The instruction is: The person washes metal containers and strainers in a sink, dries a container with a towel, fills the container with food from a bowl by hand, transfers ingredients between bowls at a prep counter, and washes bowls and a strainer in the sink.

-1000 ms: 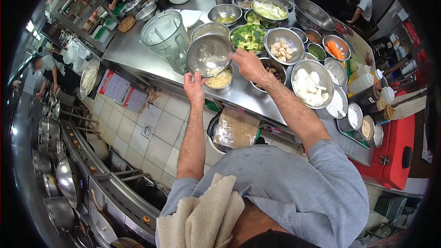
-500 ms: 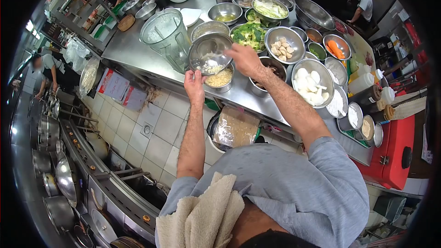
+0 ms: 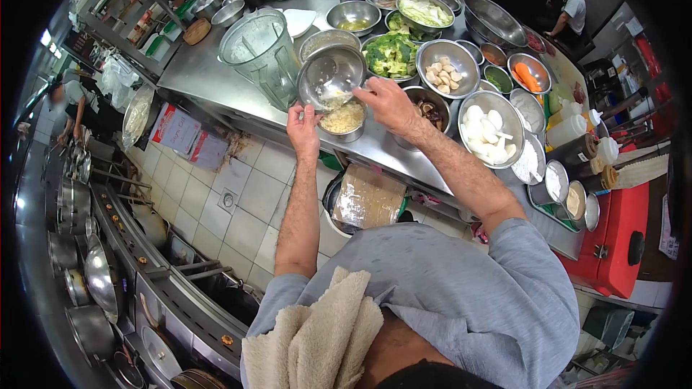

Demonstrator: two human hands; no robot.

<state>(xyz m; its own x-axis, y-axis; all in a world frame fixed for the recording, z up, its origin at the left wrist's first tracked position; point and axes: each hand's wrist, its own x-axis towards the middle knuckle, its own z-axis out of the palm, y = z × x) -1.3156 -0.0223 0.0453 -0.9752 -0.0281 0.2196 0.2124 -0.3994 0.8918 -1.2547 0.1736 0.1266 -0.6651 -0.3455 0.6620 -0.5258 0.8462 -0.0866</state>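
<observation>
My left hand (image 3: 303,130) grips the lower rim of a steel bowl (image 3: 324,72), which is tilted. White and pale chopped bits (image 3: 334,97) cling near its lower edge. Just beneath stands a steel container with pale yellow minced food (image 3: 342,118), perhaps garlic. My right hand (image 3: 390,106) is closed at the bowl's right edge, fingers pinched; what they hold is too small or hidden to name. Left of the bowl is a large clear blender jug (image 3: 254,50). A bowl of broccoli (image 3: 390,56) lies behind my right hand, and a pot of dark mushrooms (image 3: 430,114) beside it.
Bowls of boiled eggs (image 3: 490,133), pale peeled pieces (image 3: 442,74), carrots (image 3: 525,72) and cabbage (image 3: 425,10) crowd the steel counter (image 3: 191,65). Squeeze bottles (image 3: 566,131) stand at the right. A cardboard-topped bucket (image 3: 369,196) sits below the counter edge. Another person (image 3: 573,14) stands at far right.
My right hand has shifted slightly right and down along the bowl's edge. The chopped bits in the bowl have gathered lower, near the container. My left hand keeps its grip, slightly lower.
</observation>
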